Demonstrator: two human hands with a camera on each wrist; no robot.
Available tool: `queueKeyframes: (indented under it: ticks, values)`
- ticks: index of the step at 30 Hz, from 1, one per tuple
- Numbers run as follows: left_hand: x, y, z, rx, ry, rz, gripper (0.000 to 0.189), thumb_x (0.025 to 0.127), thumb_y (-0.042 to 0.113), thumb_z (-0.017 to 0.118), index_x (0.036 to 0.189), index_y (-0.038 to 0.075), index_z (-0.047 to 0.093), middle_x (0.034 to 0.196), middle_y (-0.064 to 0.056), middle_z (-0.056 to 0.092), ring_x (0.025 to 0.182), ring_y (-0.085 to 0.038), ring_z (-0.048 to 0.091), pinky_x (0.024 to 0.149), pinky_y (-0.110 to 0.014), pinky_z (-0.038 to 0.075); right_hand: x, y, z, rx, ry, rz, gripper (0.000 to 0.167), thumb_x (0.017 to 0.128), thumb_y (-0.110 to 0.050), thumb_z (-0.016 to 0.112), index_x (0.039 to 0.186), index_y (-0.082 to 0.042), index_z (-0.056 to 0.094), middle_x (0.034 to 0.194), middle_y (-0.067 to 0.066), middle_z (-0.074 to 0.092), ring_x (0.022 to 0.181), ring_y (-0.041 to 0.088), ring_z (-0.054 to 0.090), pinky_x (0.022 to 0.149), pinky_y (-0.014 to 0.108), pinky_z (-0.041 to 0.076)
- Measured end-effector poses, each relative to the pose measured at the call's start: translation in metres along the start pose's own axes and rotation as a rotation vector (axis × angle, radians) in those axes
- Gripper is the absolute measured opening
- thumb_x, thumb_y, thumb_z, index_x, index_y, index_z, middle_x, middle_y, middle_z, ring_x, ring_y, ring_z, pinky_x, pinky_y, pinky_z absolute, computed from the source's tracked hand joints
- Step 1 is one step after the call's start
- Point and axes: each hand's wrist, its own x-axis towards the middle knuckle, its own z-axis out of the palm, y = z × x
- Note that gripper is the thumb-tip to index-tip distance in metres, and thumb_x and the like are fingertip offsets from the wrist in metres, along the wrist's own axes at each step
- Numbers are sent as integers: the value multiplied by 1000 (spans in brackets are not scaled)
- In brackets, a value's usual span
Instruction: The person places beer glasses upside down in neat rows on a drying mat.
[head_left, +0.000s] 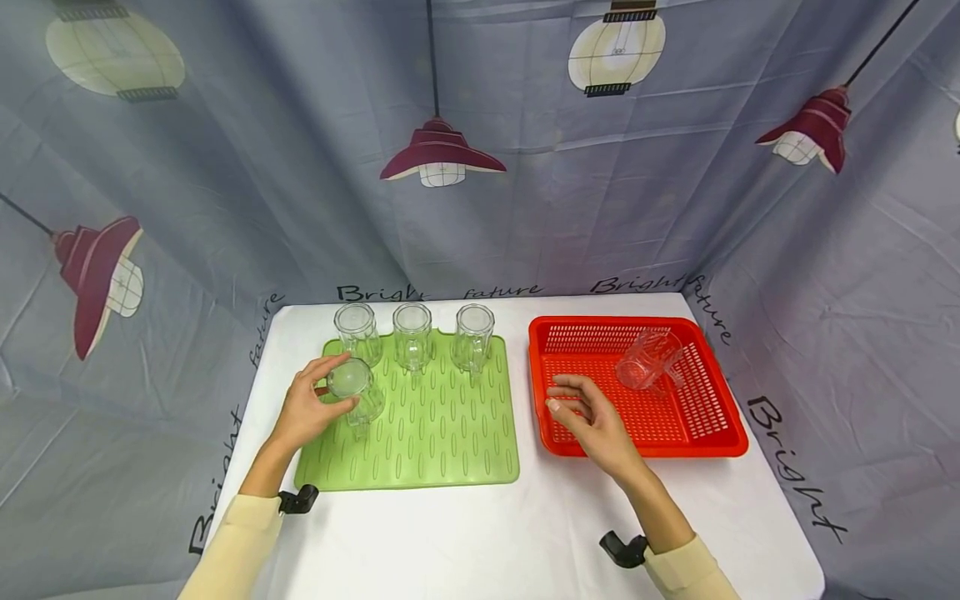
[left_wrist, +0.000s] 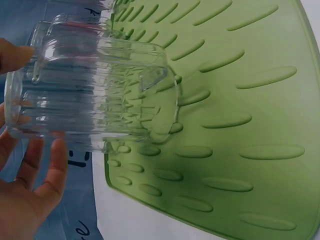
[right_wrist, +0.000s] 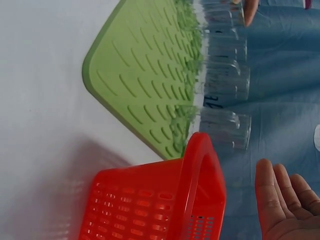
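Observation:
My left hand (head_left: 306, 408) holds a clear glass mug (head_left: 366, 398) at its upper end, thumb on one side and fingers on the other. The mug's lower end meets the left part of a green ribbed mat (head_left: 442, 454). Three similar glass mugs stand in a row along the mat's back edge: left (head_left: 357, 332), middle (head_left: 412, 335) and right (head_left: 473, 337). Over the left side of a red plastic basket (head_left: 637, 452) hovers my right hand (head_left: 596, 423), its fingers loosely bent and holding nothing. Another glass mug (head_left: 647, 360) lies on its side inside the basket.
A white-covered table (head_left: 450, 542) carries the mat at left and the basket at right, with a strip of table between them. Grey printed curtains (head_left: 525, 225) close off the back and both sides.

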Motion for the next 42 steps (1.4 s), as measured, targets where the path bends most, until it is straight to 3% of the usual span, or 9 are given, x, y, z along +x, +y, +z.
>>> queueKeyframes:
  ticks: [5,11,18,21,26,30,35,42]
  values:
    - [0,-1,-1,-28,-40,2,78,88,2,86,158,11,54,160,-19,49,138,-44,53,109,-65,55,0,0,0,-1,4,6,46,107,-20,69,148,-8,53,146,29,60,120,14,70,99,16,61]
    - [-2,-2,4,-15,3,-6,78,88,5,87,158,11,53,158,-20,50,139,-40,53,109,-60,57,1,0,0,6,-2,3,46,107,-20,69,148,-8,53,146,28,60,125,35,68,99,17,62]
    - [-4,-1,8,-48,52,-6,78,88,8,88,158,14,53,156,-19,50,142,-37,50,110,-41,53,0,-1,-1,3,-3,0,46,107,-18,68,148,-7,53,146,30,59,116,6,69,98,15,61]
    - [-4,2,9,-52,77,3,79,88,9,89,158,16,53,157,-18,50,145,-36,48,112,-41,49,0,-1,-2,9,-5,-2,46,107,-17,68,149,-6,52,146,31,59,114,2,69,98,15,61]
    - [-6,12,10,-70,161,25,75,87,5,88,154,15,57,154,-16,53,146,-31,47,118,-50,45,0,-1,-2,2,-2,-5,45,107,-18,68,148,-6,53,144,31,60,115,5,69,98,15,60]
    - [-9,25,14,-80,247,49,71,85,4,89,150,15,62,151,-13,57,145,-24,47,122,-46,42,-1,0,-2,-16,4,-8,44,107,-19,68,148,-8,54,143,30,62,117,7,68,99,14,59]
    - [-20,41,21,-67,293,111,68,84,4,89,147,15,65,150,-13,59,144,-23,46,123,-52,37,-1,-1,-5,-42,19,-4,43,108,-21,67,147,-10,54,143,20,64,120,10,67,100,15,59]
    - [-38,53,37,-157,353,240,63,84,-7,86,143,7,67,143,-17,64,137,-9,54,117,-22,46,0,-5,-16,-125,54,-20,44,109,-25,66,148,-11,54,146,14,64,124,15,67,102,13,57]
